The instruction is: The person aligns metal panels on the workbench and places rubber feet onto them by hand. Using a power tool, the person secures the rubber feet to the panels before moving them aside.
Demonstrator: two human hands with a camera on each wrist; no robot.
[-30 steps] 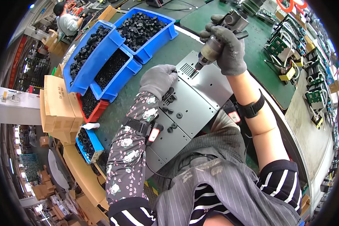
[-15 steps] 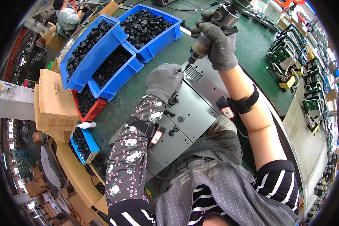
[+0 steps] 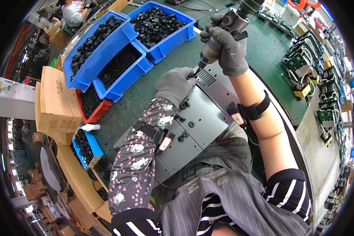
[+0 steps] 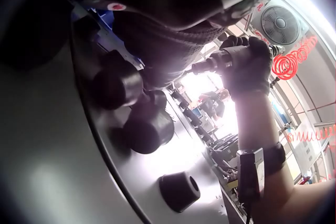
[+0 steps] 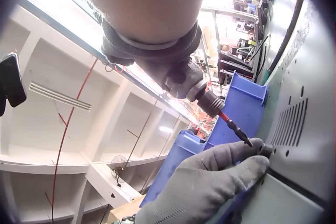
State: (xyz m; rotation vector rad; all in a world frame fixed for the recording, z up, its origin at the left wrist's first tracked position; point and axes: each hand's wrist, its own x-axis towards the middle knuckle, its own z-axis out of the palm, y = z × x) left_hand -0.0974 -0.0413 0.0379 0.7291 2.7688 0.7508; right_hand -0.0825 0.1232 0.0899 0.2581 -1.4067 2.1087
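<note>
Gloved in grey, the left hand (image 3: 174, 84) pinches a small black rubber foot (image 5: 266, 150) against the slotted metal panel (image 5: 310, 103), at its far edge. The right hand (image 3: 229, 49), also gloved, grips a power screwdriver (image 3: 212, 49) from above. In the right wrist view the driver bit (image 5: 239, 133) has its tip beside the left fingertips, close to the foot; whether it touches a screw cannot be told. Several loose black feet (image 4: 179, 191) lie on the panel below the left hand.
Blue bins (image 3: 156, 54) of black parts stand left of and beyond the panel, with a red bin (image 3: 102, 110) and cardboard box (image 3: 53, 103) nearer. Green circuit boards (image 3: 297, 63) line the right side. A person (image 3: 72, 15) sits far left.
The driver has swung left from over the vent slots to the panel's far corner and come down beside the left fingertips. The left hand has moved slightly right in the head view.
</note>
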